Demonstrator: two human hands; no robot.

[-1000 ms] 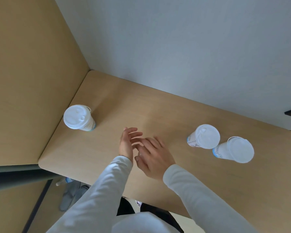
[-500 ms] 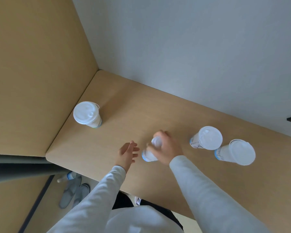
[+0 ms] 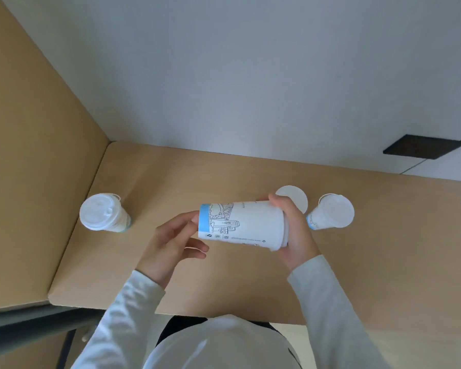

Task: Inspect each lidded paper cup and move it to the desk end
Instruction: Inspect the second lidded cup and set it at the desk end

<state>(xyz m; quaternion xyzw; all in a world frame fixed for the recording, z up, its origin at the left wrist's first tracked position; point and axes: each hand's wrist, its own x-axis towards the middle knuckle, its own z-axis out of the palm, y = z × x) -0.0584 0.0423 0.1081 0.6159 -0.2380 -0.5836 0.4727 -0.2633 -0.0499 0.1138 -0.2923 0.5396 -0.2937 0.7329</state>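
Observation:
I hold a white paper cup (image 3: 246, 225) with a blue base band and a line drawing on its side, lying horizontal above the desk (image 3: 224, 174). My right hand (image 3: 294, 230) grips its lidded end. My left hand (image 3: 175, 242) touches the blue base end with its fingertips. Another lidded cup (image 3: 103, 213) stands upright at the desk's left end. Behind my right hand a further lidded cup (image 3: 296, 195) shows only part of its lid. One more lidded cup (image 3: 330, 211) stands to the right of it.
A wooden side panel (image 3: 37, 155) closes the desk's left end and a grey wall (image 3: 250, 75) runs along its back. A dark plate (image 3: 423, 146) sits on the wall at right. The desk's front edge is near my body.
My right hand lifted the cup off the desk and turned it on its side. My left hand came up to its base. The view shifted, so the cups appear lower in frame.

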